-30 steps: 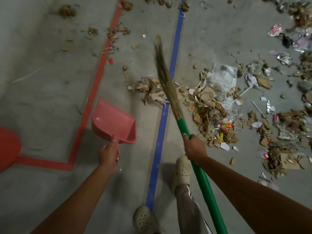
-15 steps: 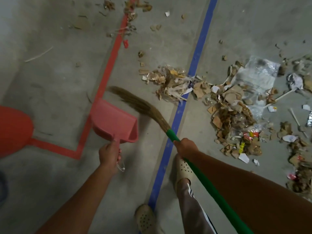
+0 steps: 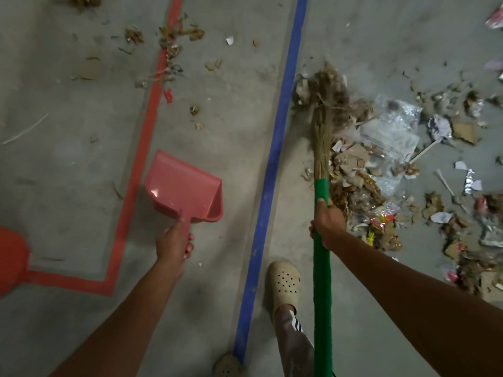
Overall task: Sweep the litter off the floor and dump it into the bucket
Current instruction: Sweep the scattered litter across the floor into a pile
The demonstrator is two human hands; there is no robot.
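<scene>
My left hand grips the handle of a pink dustpan, held above the floor between the red and blue lines; the pan looks empty. My right hand grips the green handle of a straw broom. Its bristles point away from me and lie in the near edge of a heap of litter: cardboard scraps, paper, clear plastic wrap. A red bucket shows partly at the left edge.
A blue tape line and a red tape outline run across the grey concrete floor. Smaller scraps lie along the red line farther off. My foot in a cream clog stands right of the blue line.
The broom swung from pointing left over the dustpan back to the right of the blue line, its bristles now in the litter heap. The dustpan stayed in my left hand.
</scene>
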